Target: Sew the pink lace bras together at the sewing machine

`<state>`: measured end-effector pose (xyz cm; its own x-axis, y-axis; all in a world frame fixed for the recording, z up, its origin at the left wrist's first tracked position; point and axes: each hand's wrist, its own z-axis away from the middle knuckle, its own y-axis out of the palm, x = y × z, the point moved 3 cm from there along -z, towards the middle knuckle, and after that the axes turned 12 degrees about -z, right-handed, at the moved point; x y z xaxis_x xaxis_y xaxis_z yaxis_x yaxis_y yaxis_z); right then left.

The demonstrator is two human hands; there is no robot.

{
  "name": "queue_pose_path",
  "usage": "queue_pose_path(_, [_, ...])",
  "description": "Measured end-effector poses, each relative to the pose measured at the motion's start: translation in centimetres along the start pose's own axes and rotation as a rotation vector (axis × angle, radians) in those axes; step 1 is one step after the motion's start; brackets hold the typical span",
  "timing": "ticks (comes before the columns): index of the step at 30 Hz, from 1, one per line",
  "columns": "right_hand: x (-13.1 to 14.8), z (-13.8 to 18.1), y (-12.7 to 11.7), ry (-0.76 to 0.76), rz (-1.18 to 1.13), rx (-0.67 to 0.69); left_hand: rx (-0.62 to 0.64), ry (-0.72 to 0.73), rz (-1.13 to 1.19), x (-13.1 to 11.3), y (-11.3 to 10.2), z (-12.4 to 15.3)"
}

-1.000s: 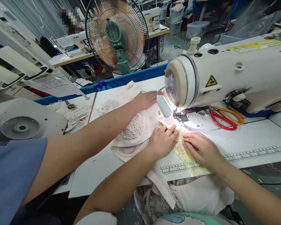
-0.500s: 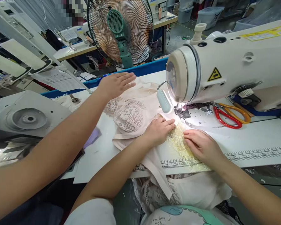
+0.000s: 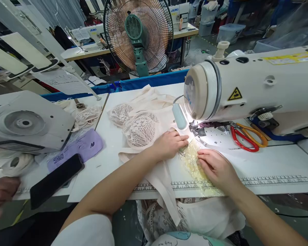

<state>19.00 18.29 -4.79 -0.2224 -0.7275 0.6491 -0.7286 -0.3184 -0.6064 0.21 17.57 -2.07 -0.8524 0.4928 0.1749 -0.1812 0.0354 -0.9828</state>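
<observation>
A pale beige bra (image 3: 141, 129) with lace cups lies on the sewing table, its edge running under the sewing machine's presser foot (image 3: 195, 129). My left hand (image 3: 170, 146) presses the bra's cloth just left of the foot, fingers together and bent over it; the thumb is mostly hidden. Shiny yellowish, see-through material (image 3: 191, 160) stretches from near the foot down over the table's front edge. Along its right side, my right hand (image 3: 218, 167) pinches the material between thumb and fingers. A beige strap (image 3: 166, 194) hangs over the front edge.
Red- and orange-handled scissors (image 3: 246, 136) lie under the machine arm (image 3: 256, 82). A ruler strip (image 3: 277, 180) runs along the front edge. At left are a phone (image 3: 56, 181), a purple paper (image 3: 92, 145), another machine (image 3: 28, 121) and another person's hand (image 3: 2, 194). A fan (image 3: 138, 34) stands behind.
The other person's arm, which reached across the bra from the left, has drawn back to the lower left, uncovering the phone and purple paper. My hands stay at nearly the same spot; the view has shifted slightly.
</observation>
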Motion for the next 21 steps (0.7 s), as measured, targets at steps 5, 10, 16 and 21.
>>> queue_pose_path(5, [0.3,-0.2,-0.1,0.011,-0.007,-0.001,0.005,-0.019,0.013,1.1,0.0,-0.5])
queue_pose_path(10, [0.2,-0.3,0.0,0.02,-0.008,-0.023,-0.057,-0.034,-0.005,2.3,0.1,-0.9])
queue_pose_path(16, [1.1,-0.4,0.1,-0.041,0.036,-0.048,-0.074,-0.128,-0.06,3.3,0.2,-1.4])
queue_pose_path(21, [6.2,-0.3,3.0,-0.113,0.068,0.183,-0.081,-0.149,-0.18,2.8,-0.3,-0.2])
